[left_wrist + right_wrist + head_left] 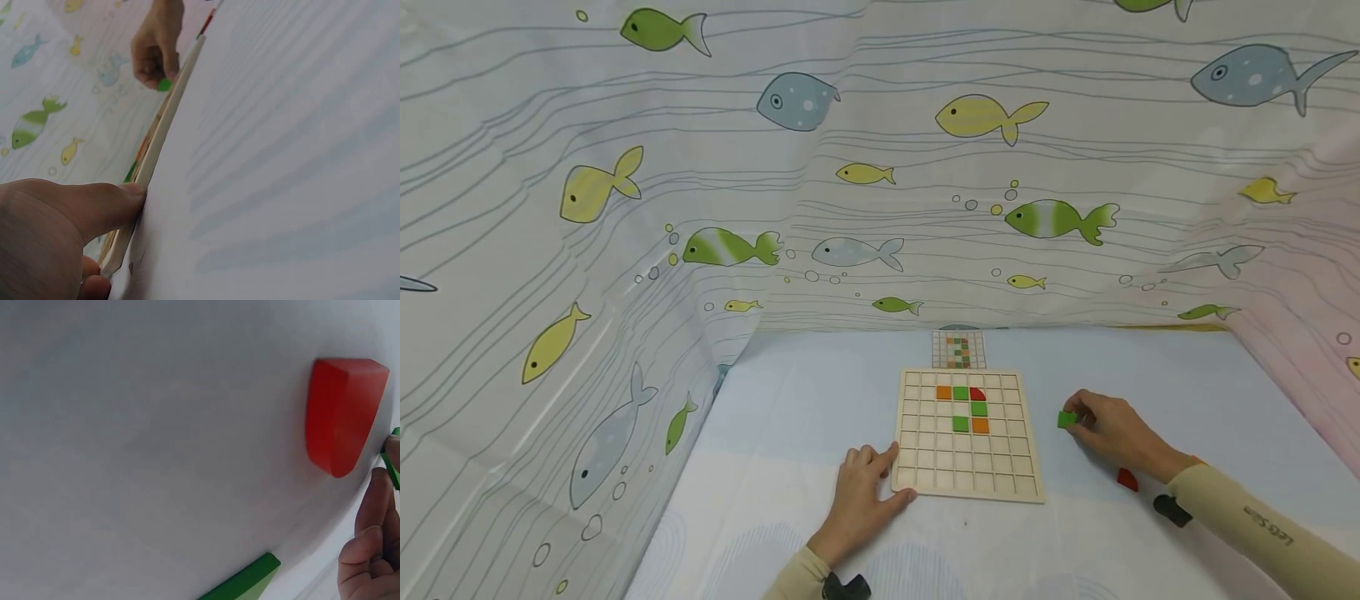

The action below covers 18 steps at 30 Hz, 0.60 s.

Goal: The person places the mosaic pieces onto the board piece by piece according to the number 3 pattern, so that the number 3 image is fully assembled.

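Observation:
In the head view my left hand (861, 500) holds the near left corner of a wooden grid board (928, 458), thumb on the front edge and fingers at the left side. Several coloured pieces lie in its cells: two orange squares (943, 392), a few green squares (978, 408) and a red quarter-round piece (977, 394). Right of the board, my right hand (1108, 429) pinches a green square block (1066, 419) between thumb and fingers. Below that hand a loose red quarter-round block (344, 415) lies on the table.
Behind the board lies a small pattern card (958, 350) with a coloured grid. Another green piece (247, 581) shows low in the right wrist view. Dark straps (1172, 510) sit at both wrists. A fish-printed sheet (917, 208) stands around the table.

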Motion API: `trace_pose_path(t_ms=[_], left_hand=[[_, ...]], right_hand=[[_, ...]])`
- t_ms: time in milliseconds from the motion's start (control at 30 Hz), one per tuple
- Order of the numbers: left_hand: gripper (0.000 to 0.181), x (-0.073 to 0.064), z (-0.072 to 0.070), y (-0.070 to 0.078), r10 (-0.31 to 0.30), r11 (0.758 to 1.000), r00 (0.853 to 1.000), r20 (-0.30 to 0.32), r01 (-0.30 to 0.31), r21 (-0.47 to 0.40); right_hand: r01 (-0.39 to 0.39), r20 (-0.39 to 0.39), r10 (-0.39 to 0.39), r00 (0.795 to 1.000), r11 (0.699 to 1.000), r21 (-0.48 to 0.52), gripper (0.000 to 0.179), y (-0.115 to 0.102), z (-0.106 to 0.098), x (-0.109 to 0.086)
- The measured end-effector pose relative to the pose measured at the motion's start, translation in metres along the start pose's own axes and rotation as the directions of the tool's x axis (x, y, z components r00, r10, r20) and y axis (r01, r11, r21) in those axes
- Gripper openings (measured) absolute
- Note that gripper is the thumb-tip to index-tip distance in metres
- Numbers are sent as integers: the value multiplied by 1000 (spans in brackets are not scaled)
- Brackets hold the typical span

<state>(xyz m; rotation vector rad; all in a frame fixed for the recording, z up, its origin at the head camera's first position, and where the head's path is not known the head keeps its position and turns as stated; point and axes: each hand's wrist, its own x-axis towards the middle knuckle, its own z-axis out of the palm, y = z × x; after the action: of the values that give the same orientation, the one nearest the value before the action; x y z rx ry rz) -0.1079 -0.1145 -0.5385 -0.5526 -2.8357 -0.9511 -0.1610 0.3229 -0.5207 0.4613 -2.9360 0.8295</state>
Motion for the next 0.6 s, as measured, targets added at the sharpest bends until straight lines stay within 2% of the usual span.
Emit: trace_pose_path(t_ms=[200, 333, 467, 600], left_hand=[[72, 0, 0, 0, 10, 1000, 1000, -13, -10, -8], [72, 0, 0, 0, 15, 1000, 1000, -17, -15, -9], [72, 0, 1, 0, 10, 1000, 1000, -14, -10, -9], [72, 0, 1, 0, 14, 1000, 1000, -20, -14, -8]], right_hand=[[33, -31, -33, 999, 999, 12, 19, 0, 1, -1], [53, -54, -51, 997, 998, 31, 25, 0, 1, -2], [42, -65, -38, 997, 997, 66, 28, -2, -1, -2], [1, -64, 4, 998, 997, 81, 21, -8, -4, 0]])
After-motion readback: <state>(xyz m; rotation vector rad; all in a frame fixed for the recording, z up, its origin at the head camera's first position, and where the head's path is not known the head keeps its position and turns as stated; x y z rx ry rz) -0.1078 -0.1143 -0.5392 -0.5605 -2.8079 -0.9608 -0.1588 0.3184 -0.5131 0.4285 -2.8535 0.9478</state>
